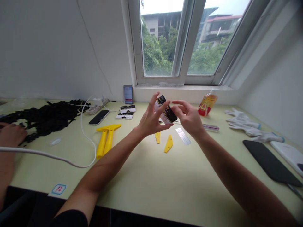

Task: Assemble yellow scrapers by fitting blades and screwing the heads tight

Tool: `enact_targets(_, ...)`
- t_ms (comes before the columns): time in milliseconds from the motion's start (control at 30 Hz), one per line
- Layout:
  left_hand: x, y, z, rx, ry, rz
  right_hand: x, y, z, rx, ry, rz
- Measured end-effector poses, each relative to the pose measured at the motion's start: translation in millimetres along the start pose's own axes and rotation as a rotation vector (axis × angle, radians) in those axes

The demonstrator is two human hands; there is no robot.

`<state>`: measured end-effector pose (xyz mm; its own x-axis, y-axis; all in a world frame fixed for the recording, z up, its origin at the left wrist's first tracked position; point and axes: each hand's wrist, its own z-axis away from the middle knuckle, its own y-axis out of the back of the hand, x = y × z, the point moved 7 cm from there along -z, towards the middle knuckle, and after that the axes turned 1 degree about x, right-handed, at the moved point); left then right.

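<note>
In the middle of the head view, my left hand [151, 119] grips a small black and white box [170, 114] between thumb and fingers, tilted above the table. My right hand [189, 119] is closed at the box's right end, its fingertips touching the edge; what they pinch there is partly hidden. Below the hands lie a yellow angled plastic piece [169, 144], a second yellow piece [157, 137] and a flat silvery metal strip [183, 136]. Two yellow T-shaped plastic handles [108, 127] rest left of my left forearm.
A black phone [99, 117], black and white cards [124, 115] and a white cable [82, 126] lie left. Farther left, a co-worker's hand [11, 134] is by a black pile [52, 116]. Right are a bottle [207, 104], gloves [251, 126] and a dark flat board [270, 160].
</note>
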<state>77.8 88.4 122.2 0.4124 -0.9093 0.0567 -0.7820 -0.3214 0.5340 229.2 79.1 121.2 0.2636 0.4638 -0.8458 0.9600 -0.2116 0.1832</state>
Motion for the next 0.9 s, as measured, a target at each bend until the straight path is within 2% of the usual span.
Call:
enact_targets(100,-8,7,-1,0.074,0.1,-0.02,-13,6,1,0.042,0.073,-0.042)
enact_targets(233,-7,13,-3,0.114,0.157,-0.014,-2,-17,4,-0.209,-0.094,-0.243)
enact_targets(267,-5,13,-3,0.114,0.161,-0.014,2,-21,5,-0.225,-0.134,-0.281)
enact_targets(433,11,18,-10,0.057,0.144,-0.03,16,-10,-1,-0.001,-0.141,-0.359)
enact_targets(500,15,27,-16,0.057,0.159,-0.028,13,-2,-3,0.027,-0.117,-0.321)
enact_targets(567,17,41,-22,0.063,0.212,-0.018,3,1,-2,-0.006,-0.088,-0.266)
enact_targets(633,14,52,-26,-0.003,0.298,0.019,-10,-3,3,-0.107,-0.062,-0.221)
enact_targets(733,7,47,-23,-0.298,0.433,0.174,-22,-18,12,-0.286,-0.059,-0.18)
enact_targets(800,5,39,-18,-0.472,0.474,0.312,-21,-24,14,-0.343,-0.066,-0.162)
enact_targets(833,2,35,-16,-0.505,0.491,0.373,-19,-24,13,-0.342,-0.065,-0.143)
enact_targets(900,-12,29,-15,-0.445,0.553,0.448,-14,-14,6,-0.254,-0.029,-0.041)
